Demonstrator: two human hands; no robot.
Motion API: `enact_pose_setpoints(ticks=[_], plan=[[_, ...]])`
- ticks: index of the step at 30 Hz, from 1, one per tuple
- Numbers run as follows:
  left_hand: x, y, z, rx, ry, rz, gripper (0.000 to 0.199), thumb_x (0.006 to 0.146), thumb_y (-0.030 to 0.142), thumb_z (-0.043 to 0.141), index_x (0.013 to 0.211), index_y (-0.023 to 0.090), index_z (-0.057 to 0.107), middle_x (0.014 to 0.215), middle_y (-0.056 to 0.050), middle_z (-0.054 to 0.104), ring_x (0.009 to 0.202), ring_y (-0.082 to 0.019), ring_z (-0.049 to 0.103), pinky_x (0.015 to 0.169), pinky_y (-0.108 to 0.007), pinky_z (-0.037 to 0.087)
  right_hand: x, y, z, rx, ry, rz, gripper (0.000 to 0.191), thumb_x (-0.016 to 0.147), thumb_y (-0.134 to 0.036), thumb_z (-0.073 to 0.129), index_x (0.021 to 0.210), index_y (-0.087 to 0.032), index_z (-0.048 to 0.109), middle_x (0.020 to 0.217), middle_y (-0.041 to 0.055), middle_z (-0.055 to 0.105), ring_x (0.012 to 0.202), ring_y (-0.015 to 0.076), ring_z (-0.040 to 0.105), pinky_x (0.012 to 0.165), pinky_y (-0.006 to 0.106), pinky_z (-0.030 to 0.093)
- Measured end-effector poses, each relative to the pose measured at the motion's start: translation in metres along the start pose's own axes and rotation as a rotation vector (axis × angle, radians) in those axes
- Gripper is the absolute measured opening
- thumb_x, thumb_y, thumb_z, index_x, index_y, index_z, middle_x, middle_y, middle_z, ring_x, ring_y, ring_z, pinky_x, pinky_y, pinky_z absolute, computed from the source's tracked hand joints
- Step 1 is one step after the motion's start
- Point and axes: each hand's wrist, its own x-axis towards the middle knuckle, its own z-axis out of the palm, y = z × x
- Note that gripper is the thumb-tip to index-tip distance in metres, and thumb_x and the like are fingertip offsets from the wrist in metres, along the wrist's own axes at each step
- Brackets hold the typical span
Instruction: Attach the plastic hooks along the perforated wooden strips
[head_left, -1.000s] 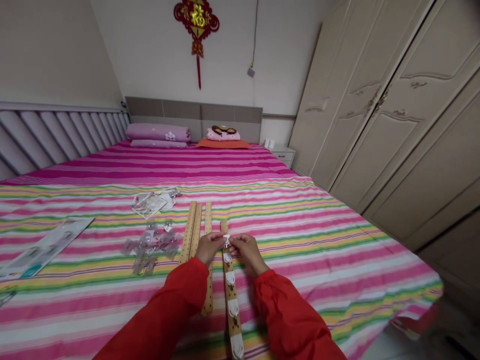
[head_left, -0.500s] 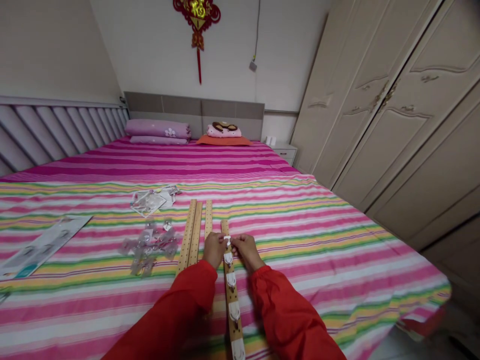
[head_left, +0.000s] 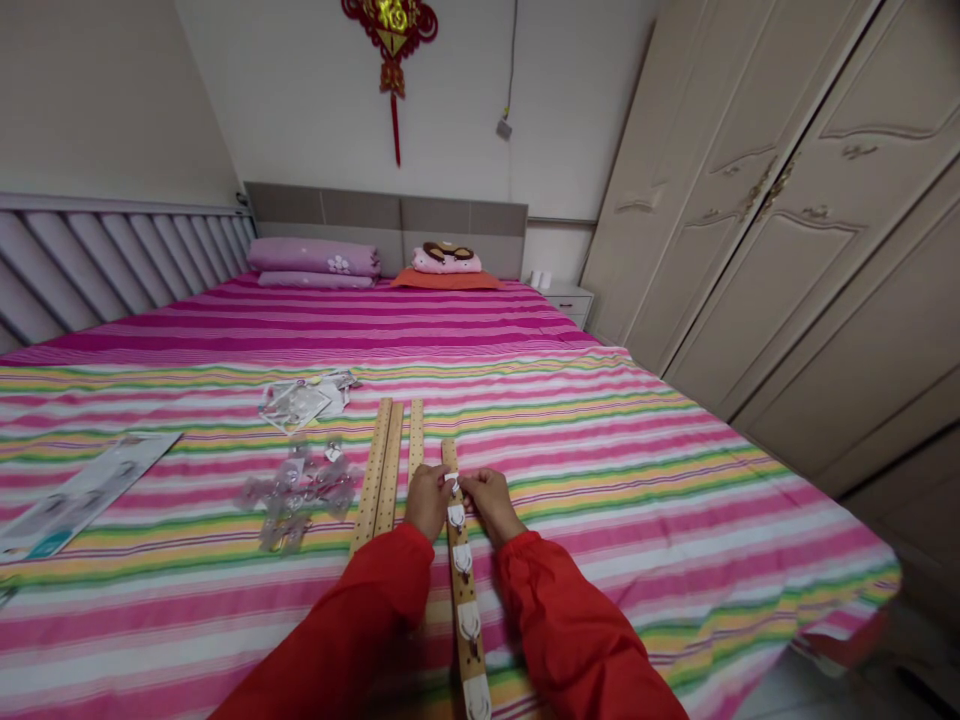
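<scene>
A narrow wooden strip with holes [head_left: 465,590] lies lengthwise before me on the striped cloth. Several white hooks [head_left: 462,558] sit in a row along it. At its far part, my left hand [head_left: 429,502] and my right hand [head_left: 489,503] face each other from either side. Both have their fingers closed on a white hook [head_left: 453,482], which is partly hidden by the fingertips. Left of my left hand lie more perforated wooden strips [head_left: 388,460], side by side. Red sleeves cover both forearms.
Small clear plastic packets [head_left: 296,495] lie in a heap to the left. Behind them is a pile of flat packaging [head_left: 309,398]. A long hook package [head_left: 86,495] rests at far left. Folded bedding [head_left: 315,258] and the headboard [head_left: 465,222] stand beyond; a wardrobe [head_left: 787,260] is at right.
Both hands stay at the same hook, with only slight finger movement; the hook looks a little turned or tilted. The whole view has shifted slightly.
</scene>
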Motion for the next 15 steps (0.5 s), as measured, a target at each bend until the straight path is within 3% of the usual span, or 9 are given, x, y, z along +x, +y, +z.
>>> enact_pose_setpoints(ticks=[7, 15], plan=[[0.001, -0.003, 0.001, 0.065, -0.063, 0.052, 0.015, 0.074, 0.015, 0.058, 0.075, 0.014, 0.072, 0.071, -0.003, 0.053, 0.074, -0.016, 0.053, 0.072, -0.028, 0.042, 0.002, 0.005, -0.001, -0.016, 0.016, -0.002, 0.016, 0.059, -0.023, 0.063, 0.055, -0.020, 0.048, 0.030, -0.0073, 0.048, 0.027, 0.0079, 0.041, 0.031, 0.018, 0.033], [-0.004, -0.002, -0.001, 0.218, -0.218, 0.163, 0.023, 0.082, 0.019, 0.047, 0.072, 0.016, 0.068, 0.077, -0.004, 0.048, 0.074, -0.015, 0.048, 0.071, -0.027, 0.040, 0.009, 0.014, 0.000, -0.045, 0.027, 0.014, 0.011, 0.059, -0.019, 0.059, 0.057, -0.021, 0.048, 0.028, -0.0095, 0.044, 0.024, 0.0084, 0.038, 0.029, 0.019, 0.030]])
